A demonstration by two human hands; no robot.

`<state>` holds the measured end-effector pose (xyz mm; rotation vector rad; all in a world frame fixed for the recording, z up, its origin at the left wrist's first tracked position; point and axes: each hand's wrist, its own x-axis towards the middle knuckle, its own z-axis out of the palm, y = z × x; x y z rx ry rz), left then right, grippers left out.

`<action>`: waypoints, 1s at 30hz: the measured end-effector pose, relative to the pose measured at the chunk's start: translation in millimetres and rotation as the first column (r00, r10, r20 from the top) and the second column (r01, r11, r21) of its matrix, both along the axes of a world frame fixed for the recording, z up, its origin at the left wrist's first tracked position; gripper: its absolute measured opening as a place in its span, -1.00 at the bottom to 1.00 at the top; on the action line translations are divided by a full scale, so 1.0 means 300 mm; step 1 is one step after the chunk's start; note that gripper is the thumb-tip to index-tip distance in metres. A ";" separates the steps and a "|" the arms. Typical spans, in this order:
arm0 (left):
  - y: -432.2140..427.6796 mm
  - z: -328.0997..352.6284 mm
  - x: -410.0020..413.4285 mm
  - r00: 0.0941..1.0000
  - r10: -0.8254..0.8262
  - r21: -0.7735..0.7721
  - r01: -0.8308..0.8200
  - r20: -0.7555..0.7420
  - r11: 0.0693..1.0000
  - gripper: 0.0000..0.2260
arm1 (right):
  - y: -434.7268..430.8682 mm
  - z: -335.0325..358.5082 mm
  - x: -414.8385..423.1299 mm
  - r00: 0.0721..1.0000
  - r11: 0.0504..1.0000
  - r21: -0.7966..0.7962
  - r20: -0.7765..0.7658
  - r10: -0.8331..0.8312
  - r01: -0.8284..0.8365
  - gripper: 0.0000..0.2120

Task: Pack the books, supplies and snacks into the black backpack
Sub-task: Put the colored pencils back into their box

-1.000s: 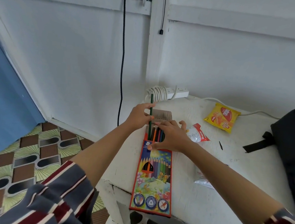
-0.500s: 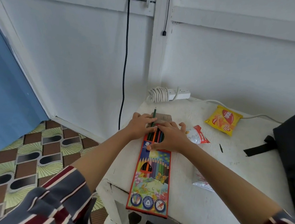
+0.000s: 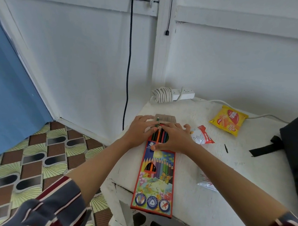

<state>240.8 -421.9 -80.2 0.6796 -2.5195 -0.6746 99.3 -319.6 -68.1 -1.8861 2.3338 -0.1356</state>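
On the white table [image 3: 229,174], near its front left corner, a coloured-pencil box [image 3: 154,178] lies flat, its printed end reaching the table's near edge and its open flap end pointing toward the wall. Pencils show in the open end. The right hand [image 3: 174,138] lies spread over that end, fingers fairly straight and the thumb resting on the box face, pressing it down. The left hand [image 3: 140,130] meets the box from the other side, its fingertips at a green pencil [image 3: 157,121] whose end sticks out just past the other pencils (whether the fingers pinch the pencil or only push it cannot be told).

Just right of the right hand lies a red-and-white packet [image 3: 201,135]. A yellow snack packet [image 3: 228,119] sits farther back, near the wall. A clear packet [image 3: 207,182] is partly hidden under the right forearm. The black backpack [image 3: 297,143] rests at the table's right edge, well apart from the box, with one strap trailing toward the middle. A small black object [image 3: 226,148] lies between that strap and the red-and-white packet.

A white power strip [image 3: 180,94] with a coiled cord sits at the back corner. A black cable [image 3: 129,66] hangs down the wall. Patterned flooring [image 3: 32,156] shows at lower left.
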 end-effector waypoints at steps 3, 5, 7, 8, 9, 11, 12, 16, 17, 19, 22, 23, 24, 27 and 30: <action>-0.006 0.003 -0.020 0.965 -0.089 -0.019 0.096 0.246 0.995 -0.60 | 0.003 0.000 0.002 1.000 1.000 0.004 0.000 -0.008 0.008 -0.11; -0.004 0.010 -0.020 0.946 -0.126 -0.018 0.137 0.299 0.990 -0.61 | 0.005 0.000 0.004 1.000 1.000 0.002 0.012 -0.012 0.011 -0.12; 0.005 0.028 -0.007 0.964 -0.129 -0.040 0.142 0.233 0.989 -0.64 | 0.005 0.002 0.006 1.000 1.000 0.002 0.012 -0.015 0.015 -0.13; 0.011 0.035 0.001 0.974 -0.130 -0.058 0.143 0.185 0.988 -0.67 | 0.006 0.002 0.006 1.000 1.000 0.002 0.010 -0.018 0.018 -0.14; 0.017 0.043 0.009 0.982 -0.133 -0.060 0.142 0.133 0.988 -0.72 | 0.006 0.003 0.007 1.000 1.000 0.003 0.009 -0.020 0.020 -0.14; 0.028 0.058 0.017 0.988 -0.127 -0.018 0.129 0.084 0.991 -0.79 | 0.008 0.005 0.010 1.000 1.000 0.007 0.011 -0.027 0.027 -0.14; 0.029 0.058 0.017 0.988 -0.121 -0.001 0.121 0.092 0.993 -0.79 | 0.009 0.008 0.012 0.999 0.999 0.011 0.013 -0.030 0.030 -0.13; 0.043 0.045 0.018 0.991 -0.136 0.004 0.136 -0.006 0.991 -0.68 | 0.013 0.022 0.022 0.998 0.999 0.023 0.029 -0.047 0.047 -0.13; 0.042 0.043 0.017 0.986 -0.167 -0.020 0.167 -0.012 0.986 -0.67 | 0.014 0.024 0.024 0.998 0.998 0.027 0.034 -0.054 0.053 -0.13; 0.035 0.042 0.014 0.978 -0.205 -0.041 0.207 0.048 0.978 -0.71 | 0.016 0.027 0.027 0.997 0.997 0.037 0.035 -0.063 0.061 -0.12; 0.024 0.053 0.009 0.984 -0.174 -0.001 0.174 0.024 0.985 -0.77 | 0.020 0.035 0.033 0.997 0.997 0.061 0.047 -0.056 0.053 -0.13; 0.021 0.062 0.005 0.987 -0.163 0.007 0.164 -0.005 0.987 -0.77 | 0.019 0.040 0.034 0.996 0.996 0.071 0.073 -0.054 0.049 -0.16; 0.019 0.075 -0.001 0.987 -0.157 -0.001 0.157 -0.023 0.988 -0.77 | 0.019 0.049 0.035 0.993 0.996 0.070 0.108 -0.053 0.045 -0.23; 0.009 0.129 -0.028 0.989 -0.149 -0.066 0.148 -0.011 0.987 -0.76 | 0.019 0.090 0.025 0.987 0.998 0.017 0.151 -0.057 0.055 -0.53; -0.002 0.188 -0.071 0.986 -0.146 -0.104 0.154 0.080 0.983 -0.77 | 0.033 0.145 -0.004 0.986 0.993 -0.030 0.125 -0.110 0.115 -0.60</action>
